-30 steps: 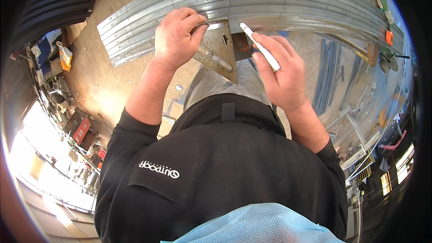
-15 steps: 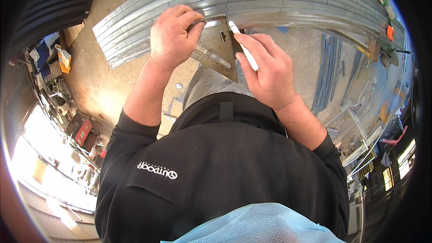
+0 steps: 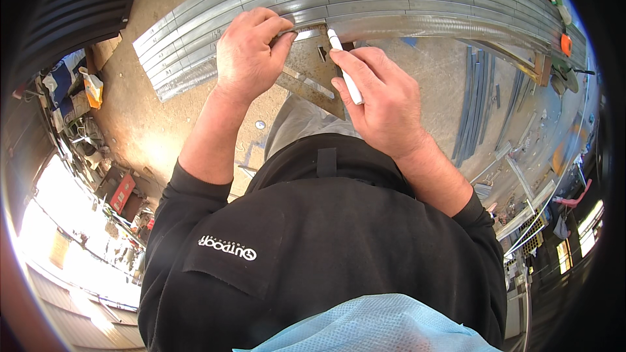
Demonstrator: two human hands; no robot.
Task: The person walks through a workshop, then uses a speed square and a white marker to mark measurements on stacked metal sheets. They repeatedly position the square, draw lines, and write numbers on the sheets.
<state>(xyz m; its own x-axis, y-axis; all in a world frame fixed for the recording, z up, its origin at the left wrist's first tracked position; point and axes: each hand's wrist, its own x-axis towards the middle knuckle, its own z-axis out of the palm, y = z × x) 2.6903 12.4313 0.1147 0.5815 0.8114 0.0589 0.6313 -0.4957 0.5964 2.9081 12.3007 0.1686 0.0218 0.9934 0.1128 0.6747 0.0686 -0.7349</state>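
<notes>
One left hand (image 3: 253, 53) is showing at eleven o'clock and one right hand (image 3: 386, 103) at one, making two; one triangular metal set square (image 3: 310, 58) and one white marker pen (image 3: 353, 87) are appearing near twelve; at least five grey metal bars (image 3: 366, 7) are running from eleven to two; several blue-grey strips (image 3: 471, 107), too crowded to count, are lying toward two; one orange-and-white bag (image 3: 94, 92) is sitting toward ten.

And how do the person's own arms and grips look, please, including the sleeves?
The left sleeve and right sleeve are plain black, ending on the bare forearms. The left grip and right grip are bare hands, without gloves; no watch shows.
</notes>
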